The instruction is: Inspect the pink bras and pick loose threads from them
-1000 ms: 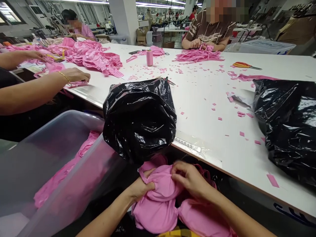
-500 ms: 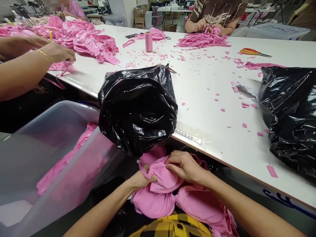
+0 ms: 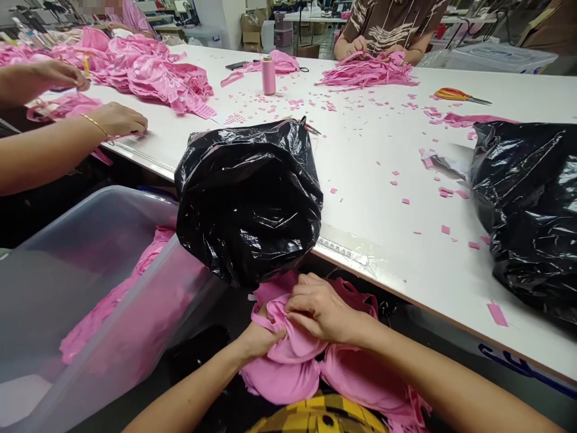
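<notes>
Low in the view, over my lap, both hands grip a pink bra [image 3: 300, 341]. My left hand [image 3: 260, 338] is closed around one side of a cup, with a strap looped over its fingers. On the cup's upper edge, the fingers of my right hand [image 3: 322, 307] pinch the fabric. More pink bra cups [image 3: 356, 373] lie beneath, spread across my lap. Just above my hands, a black plastic bag [image 3: 250, 204] with its mouth facing me sits on the table edge.
On the white table [image 3: 360, 156] are pink scraps, a pink thread spool [image 3: 268, 76], orange-handled scissors [image 3: 462, 95] and another black bag [image 3: 527, 210]. A clear bin [image 3: 103, 240] with pink garments stands left. Co-workers' hands [image 3: 115, 119] work at left and at the far side.
My right hand has shifted slightly left along the cup, and the fabric between my hands is more bunched. At left, a co-worker's hands have moved apart.
</notes>
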Action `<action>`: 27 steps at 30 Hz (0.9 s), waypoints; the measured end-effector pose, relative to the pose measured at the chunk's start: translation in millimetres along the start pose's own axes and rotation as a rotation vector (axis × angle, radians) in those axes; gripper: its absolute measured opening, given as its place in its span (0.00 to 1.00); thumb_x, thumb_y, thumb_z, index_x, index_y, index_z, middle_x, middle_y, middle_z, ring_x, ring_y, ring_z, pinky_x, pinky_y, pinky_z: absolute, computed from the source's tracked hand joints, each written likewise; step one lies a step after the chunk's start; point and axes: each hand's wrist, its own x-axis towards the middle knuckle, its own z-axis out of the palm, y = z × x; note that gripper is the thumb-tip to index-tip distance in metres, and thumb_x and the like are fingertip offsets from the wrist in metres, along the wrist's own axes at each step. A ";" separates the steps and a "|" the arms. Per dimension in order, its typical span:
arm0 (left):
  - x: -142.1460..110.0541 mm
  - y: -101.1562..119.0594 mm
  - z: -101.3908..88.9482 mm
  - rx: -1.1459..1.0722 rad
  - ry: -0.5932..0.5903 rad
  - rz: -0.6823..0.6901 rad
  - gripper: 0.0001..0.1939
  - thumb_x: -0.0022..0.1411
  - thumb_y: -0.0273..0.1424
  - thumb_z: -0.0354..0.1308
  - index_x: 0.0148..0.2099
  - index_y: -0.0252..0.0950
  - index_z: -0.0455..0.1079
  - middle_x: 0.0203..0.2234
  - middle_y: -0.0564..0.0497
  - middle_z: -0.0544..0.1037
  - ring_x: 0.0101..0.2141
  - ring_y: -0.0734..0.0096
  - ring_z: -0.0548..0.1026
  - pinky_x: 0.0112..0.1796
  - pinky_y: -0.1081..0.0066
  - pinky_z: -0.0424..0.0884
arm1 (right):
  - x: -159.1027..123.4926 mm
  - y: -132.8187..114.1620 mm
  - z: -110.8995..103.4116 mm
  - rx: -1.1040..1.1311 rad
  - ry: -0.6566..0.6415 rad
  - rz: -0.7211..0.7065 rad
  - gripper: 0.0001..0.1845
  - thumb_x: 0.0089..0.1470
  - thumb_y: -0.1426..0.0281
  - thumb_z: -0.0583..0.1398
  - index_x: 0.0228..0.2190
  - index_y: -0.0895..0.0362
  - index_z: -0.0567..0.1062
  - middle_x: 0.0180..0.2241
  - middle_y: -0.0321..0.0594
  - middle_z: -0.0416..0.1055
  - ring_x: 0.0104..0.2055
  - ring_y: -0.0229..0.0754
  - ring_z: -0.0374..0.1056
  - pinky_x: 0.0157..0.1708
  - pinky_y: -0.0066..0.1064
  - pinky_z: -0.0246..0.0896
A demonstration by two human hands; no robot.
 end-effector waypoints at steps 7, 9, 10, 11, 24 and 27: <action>-1.4 -5.7 -2.7 0.027 0.123 -0.013 0.10 0.46 0.29 0.59 0.35 0.34 0.70 0.32 0.47 0.76 0.41 0.61 0.71 0.49 0.62 0.63 | -13.7 0.3 -7.8 0.109 0.232 0.105 0.09 0.57 0.72 0.54 0.31 0.57 0.74 0.26 0.40 0.73 0.29 0.39 0.61 0.30 0.30 0.57; -0.8 -5.0 -2.1 -0.031 0.120 -0.031 0.10 0.48 0.31 0.59 0.35 0.33 0.70 0.31 0.46 0.76 0.41 0.60 0.71 0.48 0.63 0.64 | -26.8 -11.3 -4.7 0.056 0.246 0.189 0.09 0.57 0.72 0.54 0.31 0.57 0.74 0.24 0.39 0.72 0.26 0.38 0.62 0.27 0.29 0.56; -0.7 -4.5 -1.5 -0.060 0.116 -0.042 0.11 0.49 0.31 0.59 0.36 0.33 0.70 0.31 0.46 0.76 0.41 0.60 0.72 0.48 0.63 0.65 | -33.5 -17.8 0.4 0.021 0.203 0.245 0.09 0.57 0.72 0.54 0.30 0.57 0.74 0.23 0.39 0.72 0.24 0.38 0.62 0.25 0.29 0.55; -0.6 -4.0 -0.9 -0.079 0.110 -0.048 0.11 0.49 0.32 0.58 0.37 0.33 0.70 0.32 0.45 0.77 0.41 0.60 0.72 0.47 0.63 0.65 | -39.5 -23.8 7.9 -0.022 0.166 0.316 0.09 0.56 0.72 0.54 0.30 0.57 0.74 0.23 0.39 0.72 0.23 0.38 0.63 0.24 0.29 0.54; -3.4 17.9 8.0 0.033 -0.006 0.153 0.08 0.42 0.28 0.58 0.30 0.32 0.70 0.25 0.50 0.74 0.30 0.67 0.71 0.38 0.68 0.69 | -41.3 -40.7 55.7 0.064 0.343 0.399 0.09 0.54 0.77 0.50 0.24 0.57 0.65 0.20 0.35 0.65 0.22 0.35 0.60 0.23 0.26 0.51; -3.2 21.2 9.6 0.067 -0.043 0.192 0.08 0.43 0.28 0.58 0.30 0.33 0.70 0.25 0.50 0.74 0.29 0.68 0.71 0.40 0.67 0.68 | -35.8 -45.5 53.2 0.054 0.319 0.329 0.09 0.53 0.77 0.50 0.25 0.57 0.65 0.21 0.36 0.65 0.22 0.36 0.60 0.23 0.27 0.50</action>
